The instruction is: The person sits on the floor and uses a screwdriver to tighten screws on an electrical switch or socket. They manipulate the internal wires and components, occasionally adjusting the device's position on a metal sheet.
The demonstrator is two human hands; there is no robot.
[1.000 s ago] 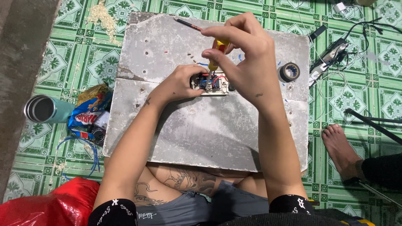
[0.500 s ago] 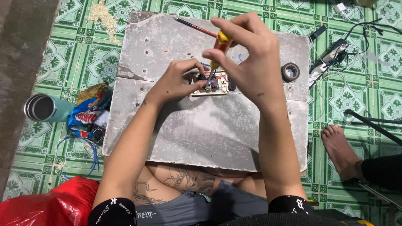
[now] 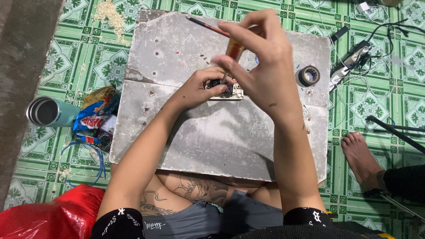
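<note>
The left hand [image 3: 197, 90] rests on a grey slab [image 3: 186, 132] laid across the person's lap, its fingers closed around the near end of a small white electrical part [image 3: 226, 92]; that part lies flat on the slab, a little beyond its middle, with dark pieces showing on top. The right hand [image 3: 261, 73] hovers above it, fingers pinched together on the yellow and red handle of a screwdriver [image 3: 233, 52], which stands nearly upright with its tip down on the part; the hand is somewhat blurred. A thin red pencil [image 3: 208, 26] lies on the far edge of the slab; a roll of dark tape [image 3: 308, 75] sits near its right edge, well apart from the hands. On the green patterned floor [image 3: 66, 66] to the left stand a metal cup [image 3: 46, 112] on its side and a crumpled snack bag [image 3: 95, 113] just beside the slab; a red plastic bag [image 3: 48, 217] lies by the left knee. At the right, a white power strip [image 3: 352, 57] with cables lies on the tiles, and another person's bare foot [image 3: 361, 157] rests near the slab's corner.
</note>
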